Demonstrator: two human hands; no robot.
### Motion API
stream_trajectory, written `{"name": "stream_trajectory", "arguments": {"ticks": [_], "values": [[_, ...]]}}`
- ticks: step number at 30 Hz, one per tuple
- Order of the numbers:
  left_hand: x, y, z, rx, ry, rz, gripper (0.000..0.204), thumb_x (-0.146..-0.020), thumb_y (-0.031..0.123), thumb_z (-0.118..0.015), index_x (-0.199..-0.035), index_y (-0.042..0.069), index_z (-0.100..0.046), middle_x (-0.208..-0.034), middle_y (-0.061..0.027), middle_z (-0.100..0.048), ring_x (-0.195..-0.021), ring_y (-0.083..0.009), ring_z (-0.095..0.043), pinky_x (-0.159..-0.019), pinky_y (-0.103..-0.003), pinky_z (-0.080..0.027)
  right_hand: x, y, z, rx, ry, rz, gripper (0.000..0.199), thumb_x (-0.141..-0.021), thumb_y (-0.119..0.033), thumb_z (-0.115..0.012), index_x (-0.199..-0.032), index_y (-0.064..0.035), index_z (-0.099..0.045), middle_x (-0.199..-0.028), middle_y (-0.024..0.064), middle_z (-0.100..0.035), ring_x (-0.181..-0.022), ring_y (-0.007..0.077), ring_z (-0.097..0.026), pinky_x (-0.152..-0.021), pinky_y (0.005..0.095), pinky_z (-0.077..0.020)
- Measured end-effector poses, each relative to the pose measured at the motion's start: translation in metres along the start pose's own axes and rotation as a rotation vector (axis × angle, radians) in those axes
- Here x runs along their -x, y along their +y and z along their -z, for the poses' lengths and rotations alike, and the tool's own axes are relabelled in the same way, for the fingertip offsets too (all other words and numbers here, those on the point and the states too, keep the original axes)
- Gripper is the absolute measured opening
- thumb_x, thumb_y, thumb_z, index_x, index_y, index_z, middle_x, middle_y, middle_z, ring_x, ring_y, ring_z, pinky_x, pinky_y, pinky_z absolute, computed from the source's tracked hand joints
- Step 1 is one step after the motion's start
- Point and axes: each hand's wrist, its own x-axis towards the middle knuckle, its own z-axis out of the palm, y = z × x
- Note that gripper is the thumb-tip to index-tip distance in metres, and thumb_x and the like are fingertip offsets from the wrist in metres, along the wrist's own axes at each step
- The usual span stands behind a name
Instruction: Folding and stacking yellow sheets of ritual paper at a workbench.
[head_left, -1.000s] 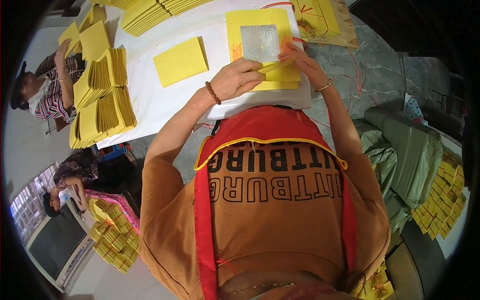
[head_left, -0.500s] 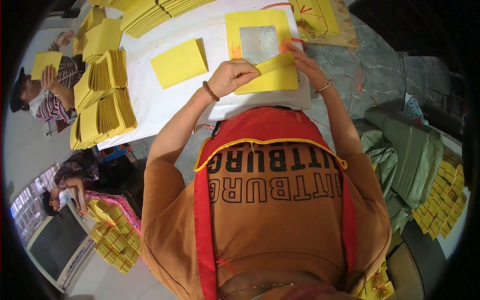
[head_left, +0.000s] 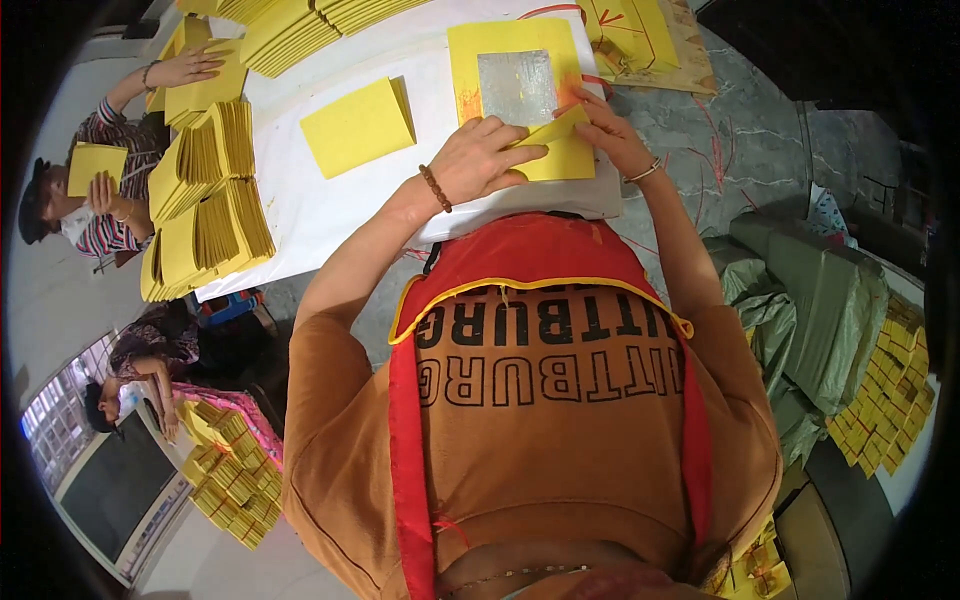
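Both hands together on one folded yellow paper sheet (head_left: 562, 150) at near edge of white table (head_left: 300, 200). Left hand (head_left: 480, 160), beaded bracelet at wrist, lying flat, fingers pressing down on sheet's left part. Right hand (head_left: 610, 135), thin bangle at wrist, fingertips pinching sheet's upper right corner. Sheet folded to a slanted flap, lower edge close to table rim.

Just behind sheet, touching it: larger square yellow paper with silver foil square in its middle (head_left: 515, 80), orange smear at its lower left. Left of hands, apart from them: plain yellow paper stack (head_left: 358, 125), lying flat, slightly skewed.

Far left of table: fanned bundles of yellow sheets (head_left: 205, 200), stacked on edge in rows. Top of table: further flat yellow piles (head_left: 300, 25). Top right, on floor beside table: yellow bundle tied with red string (head_left: 630, 30) on a brown mat.

Right side: green sacks (head_left: 820, 290), next to them tied yellow packets in rows (head_left: 890, 390). Lower left: more small yellow packets (head_left: 225, 470) by a seated person.

Another person's hand (head_left: 185, 68) resting on yellow pile at far left table corner; second person (head_left: 85, 195) below holding yellow sheets.
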Motion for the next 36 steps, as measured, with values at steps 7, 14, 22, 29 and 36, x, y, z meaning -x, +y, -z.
{"name": "stream_trajectory", "arguments": {"ticks": [7, 14, 22, 29, 36], "values": [[-0.004, 0.004, 0.005, -0.085, -0.038, 0.002, 0.053, -0.068, 0.035, -0.069, -0.117, 0.021, -0.053, -0.111, -0.0036, -0.053, -0.093, -0.0211, -0.048, -0.079, -0.034, -0.039, 0.002, -0.003, 0.000, -0.019, 0.007, -0.002, 0.039, -0.086, -0.018, -0.056, -0.120, 0.0005, -0.052, -0.139, 0.0110, -0.033, -0.129, 0.0187, -0.028, -0.102, 0.0300, -0.0276], [-0.005, -0.012, 0.004, 0.064, 0.084, -0.107, 0.025, -0.079, 0.023, -0.062, -0.102, 0.013, -0.058, -0.104, -0.0071, -0.055, -0.084, -0.0227, -0.054, -0.073, -0.033, -0.044, 0.002, -0.004, 0.001, -0.067, 0.017, -0.006, 0.039, -0.086, -0.019, -0.056, -0.120, 0.0008, -0.052, -0.139, 0.0105, -0.033, -0.129, 0.0184, -0.029, -0.103, 0.0303, -0.0271], [-0.010, -0.008, 0.024, 0.401, -0.054, 0.385, 0.023, -0.084, 0.015, -0.054, -0.105, 0.006, -0.053, -0.104, -0.0132, -0.057, -0.085, -0.0305, -0.058, -0.068, -0.036, -0.048, 0.000, -0.012, -0.010, 0.091, 0.146, 0.065, 0.035, -0.081, -0.019, -0.063, -0.113, -0.0045, -0.058, -0.133, 0.0117, -0.042, -0.126, 0.0190, -0.034, -0.102, 0.0313, -0.0287], [0.016, -0.023, 0.030, 0.280, 0.141, 0.233, 0.048, -0.078, 0.024, -0.064, -0.122, 0.013, -0.049, -0.113, -0.0085, -0.055, -0.103, -0.0292, -0.050, -0.084, -0.040, -0.040, -0.001, 0.001, -0.014, -0.115, 0.220, -0.030, 0.028, -0.081, -0.015, -0.063, -0.107, -0.0042, -0.060, -0.129, 0.0128, -0.045, -0.120, 0.0210, -0.041, -0.101, 0.0326, -0.0301], [0.028, -0.026, 0.001, -0.277, 0.237, 0.136, 0.045, -0.069, 0.005, -0.054, -0.113, 0.015, -0.057, -0.114, -0.0049, -0.055, -0.103, -0.0235, -0.050, -0.083, -0.036, -0.039, -0.003, -0.025, -0.006, 0.700, 0.126, 0.405, 0.021, -0.076, -0.009, -0.056, -0.096, -0.0122, -0.060, -0.120, 0.0050, -0.054, -0.117, 0.0237, -0.046, -0.098, 0.0350, -0.0318]]}}
